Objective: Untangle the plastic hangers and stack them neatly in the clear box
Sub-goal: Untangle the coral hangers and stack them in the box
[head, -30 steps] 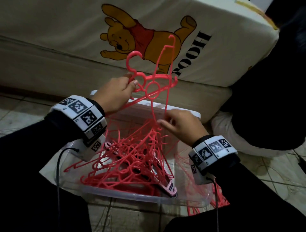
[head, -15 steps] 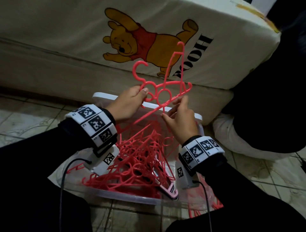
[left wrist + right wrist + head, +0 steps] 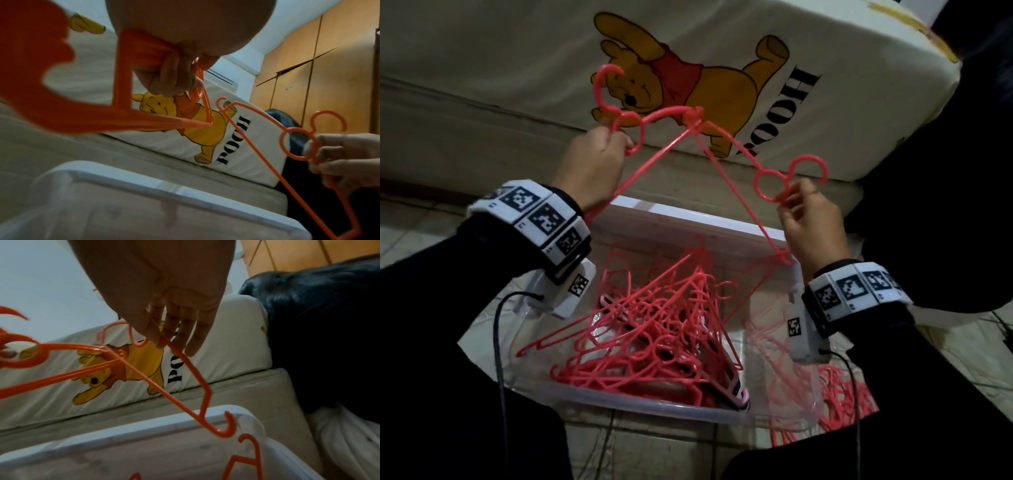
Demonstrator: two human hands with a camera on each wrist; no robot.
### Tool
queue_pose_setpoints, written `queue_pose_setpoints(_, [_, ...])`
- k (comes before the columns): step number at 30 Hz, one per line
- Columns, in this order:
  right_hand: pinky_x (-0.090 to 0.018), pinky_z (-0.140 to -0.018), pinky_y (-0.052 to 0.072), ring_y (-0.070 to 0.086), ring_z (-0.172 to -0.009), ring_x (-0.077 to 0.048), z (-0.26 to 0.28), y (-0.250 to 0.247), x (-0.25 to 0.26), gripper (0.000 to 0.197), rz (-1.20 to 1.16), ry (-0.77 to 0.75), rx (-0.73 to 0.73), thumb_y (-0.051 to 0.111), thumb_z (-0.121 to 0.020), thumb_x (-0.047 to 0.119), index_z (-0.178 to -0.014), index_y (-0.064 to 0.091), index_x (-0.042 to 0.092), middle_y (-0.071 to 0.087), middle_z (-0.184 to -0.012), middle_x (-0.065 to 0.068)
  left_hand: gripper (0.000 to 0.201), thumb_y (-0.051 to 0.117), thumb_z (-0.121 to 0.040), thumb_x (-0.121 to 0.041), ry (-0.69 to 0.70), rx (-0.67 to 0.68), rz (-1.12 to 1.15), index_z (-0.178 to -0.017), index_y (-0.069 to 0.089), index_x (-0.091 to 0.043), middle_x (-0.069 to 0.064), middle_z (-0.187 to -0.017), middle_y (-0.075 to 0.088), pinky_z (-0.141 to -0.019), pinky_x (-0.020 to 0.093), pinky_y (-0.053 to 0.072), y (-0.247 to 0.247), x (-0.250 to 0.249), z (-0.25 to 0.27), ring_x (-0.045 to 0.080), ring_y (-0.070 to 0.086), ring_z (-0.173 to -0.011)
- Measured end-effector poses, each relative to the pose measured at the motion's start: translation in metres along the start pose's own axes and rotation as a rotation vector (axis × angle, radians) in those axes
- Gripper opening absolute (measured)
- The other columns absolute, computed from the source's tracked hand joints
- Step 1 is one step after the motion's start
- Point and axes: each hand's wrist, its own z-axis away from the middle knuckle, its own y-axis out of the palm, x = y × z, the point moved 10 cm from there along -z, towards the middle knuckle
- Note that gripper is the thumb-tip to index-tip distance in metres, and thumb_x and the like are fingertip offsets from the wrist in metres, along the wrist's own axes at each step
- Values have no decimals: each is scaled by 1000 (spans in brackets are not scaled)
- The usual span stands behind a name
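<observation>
Two hangers are up over the clear box (image 3: 698, 219): your left hand (image 3: 592, 164) pinches one (image 3: 654, 114) hook-left, your right hand (image 3: 811, 222) pinches the other (image 3: 770, 180) hook-right, still joined at their ends, tangled pile (image 3: 654, 335) inside.

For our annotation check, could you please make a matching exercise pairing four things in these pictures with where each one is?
Things:
1. left hand
2. right hand
3. hanger pile
4. mattress

Places:
A. inside the clear box
B. behind the box, bear print on it
C. gripping the raised hanger on the left
D. pinching the rings of the hanger on the right

Pairs: 1-C, 2-D, 3-A, 4-B
</observation>
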Motion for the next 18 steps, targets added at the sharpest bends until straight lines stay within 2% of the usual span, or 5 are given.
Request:
queue_pose_setpoints(4, [-25, -74, 45, 61, -82, -20, 5, 12, 16, 17, -36, -121, 139, 59, -86, 3, -85, 61, 20, 66, -89, -3, 36, 27, -89, -41, 42, 86, -86, -92, 60, -26, 2, -87, 61, -67, 34, 44, 5, -4, 3, 18, 56, -76])
queue_pose_setpoints(7, [-39, -80, 47, 59, -87, -25, 21, 32, 49, 11, 14, -287, 261, 57, -88, 4, -91, 65, 11, 62, -90, -7, 44, 24, -83, -53, 109, 355, -199, -100, 56, -26, 6, -107, 63, -89, 43, 46, 42, -12, 21, 24, 59, -96])
queue_pose_setpoints(11, [-39, -79, 44, 54, -96, -27, 30, 46, 76, 15, 57, -341, 297, 58, -88, 9, -100, 66, 12, 56, -98, -9, 81, 16, -76, -80, 190, 596, -269, -126, 49, -27, 3, -117, 63, -94, 44, 43, 81, -20, 52, 20, 58, -105])
queue_pose_setpoints(15, [-34, -77, 42, 53, -96, -25, 28, 48, 79, 18, 53, -315, 288, 57, -89, 11, -104, 65, 11, 54, -100, -9, 71, 19, -81, -71, 211, 658, -196, -129, 48, -29, 1, -119, 62, -96, 43, 43, 89, -25, 59, 18, 57, -106])
queue_pose_setpoints(18, [-35, -78, 44, 53, -94, -21, 25, 49, 73, 13, 42, -279, 287, 56, -91, 12, -99, 65, 15, 53, -96, -4, 58, 26, -82, -59, 223, 650, -222, -118, 52, -22, 3, -111, 64, -91, 45, 43, 87, -24, 57, 21, 57, -100])
